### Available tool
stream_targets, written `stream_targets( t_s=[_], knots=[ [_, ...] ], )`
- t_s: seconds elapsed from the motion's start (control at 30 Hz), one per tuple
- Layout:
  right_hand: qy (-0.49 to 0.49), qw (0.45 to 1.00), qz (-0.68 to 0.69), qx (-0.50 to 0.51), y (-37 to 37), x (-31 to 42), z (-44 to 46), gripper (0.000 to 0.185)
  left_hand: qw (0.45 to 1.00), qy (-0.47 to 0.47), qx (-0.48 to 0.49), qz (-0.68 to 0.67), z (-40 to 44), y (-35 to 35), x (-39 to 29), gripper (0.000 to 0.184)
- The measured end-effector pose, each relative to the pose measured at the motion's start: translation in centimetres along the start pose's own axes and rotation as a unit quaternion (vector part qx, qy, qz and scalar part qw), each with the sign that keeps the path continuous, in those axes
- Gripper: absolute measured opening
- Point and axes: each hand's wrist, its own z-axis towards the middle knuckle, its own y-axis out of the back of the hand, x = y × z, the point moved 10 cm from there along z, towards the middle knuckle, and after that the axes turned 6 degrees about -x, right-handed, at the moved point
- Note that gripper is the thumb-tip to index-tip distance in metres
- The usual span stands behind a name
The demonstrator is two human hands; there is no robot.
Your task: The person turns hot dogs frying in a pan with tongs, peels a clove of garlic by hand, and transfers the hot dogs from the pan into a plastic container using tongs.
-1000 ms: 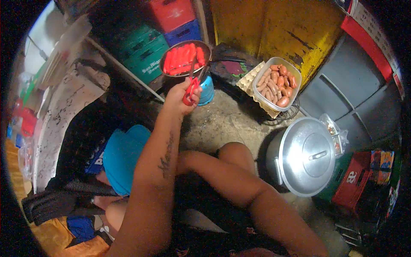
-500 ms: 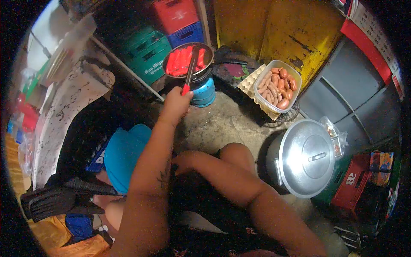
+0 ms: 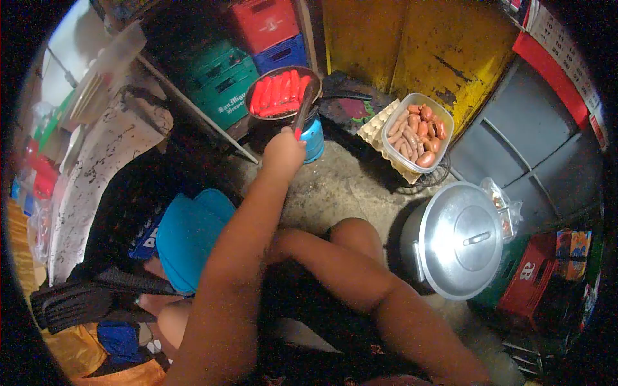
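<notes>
My left hand [image 3: 285,154] is closed around the red grip of dark tongs [image 3: 302,116]. The far end of the tongs reaches over the right side of a frying pan [image 3: 251,110], near the bright red hotdogs [image 3: 277,92] lying side by side in it. Under the pan stands a blue gas canister [image 3: 313,139]. My right hand [image 3: 275,248] is by my lap, mostly hidden behind the left forearm, so its fingers do not show.
An open plastic tub [image 3: 445,109] of sausages rests on egg trays [image 3: 372,130]. A large lidded pot [image 3: 450,257] stands to the right. Bottle crates [image 3: 225,90] are stacked behind the pan. A blue cap [image 3: 193,238] is at the left, near a cluttered table [image 3: 96,186].
My left hand has shifted right with the tongs, which have moved from across the hotdogs to the pan's right edge. The right hand's fingers have become hidden behind the left forearm.
</notes>
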Motion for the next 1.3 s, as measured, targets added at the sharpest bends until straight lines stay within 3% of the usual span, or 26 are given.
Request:
stream_targets(
  t_s=[0.27,0.47,0.63,0.83,1.07,1.23,1.3],
  knots=[
    [-0.036,0.998,-0.045,0.026,-0.5,-1.3,-0.7,0.064,0.999,0.006,-0.037,-0.006,0.3,1.6,-0.3,0.033],
    [-0.094,0.987,-0.113,0.064,-1.0,-2.6,-1.3,0.064,0.994,0.032,-0.046,0.094,1.2,4.7,4.0,0.026],
    [-0.086,0.990,-0.088,0.066,-1.2,-2.3,-1.0,0.065,0.988,0.028,0.029,0.147,1.3,4.3,4.9,0.027],
    [-0.086,0.987,-0.113,0.071,-1.0,-1.7,-1.1,0.064,0.985,0.039,0.045,0.160,2.0,3.9,3.5,0.029],
    [-0.098,0.989,-0.094,0.065,-1.0,-2.0,-1.1,0.064,0.982,0.011,0.036,0.184,3.4,3.7,2.0,0.030],
    [-0.082,0.992,-0.088,0.047,-1.2,-2.2,-1.2,0.065,0.986,0.046,0.015,0.162,4.8,2.4,3.4,0.031],
    [-0.083,0.991,-0.086,0.054,-1.5,-2.7,-1.0,0.066,0.988,0.010,0.003,0.157,6.2,1.6,4.6,0.028]
  ],
)
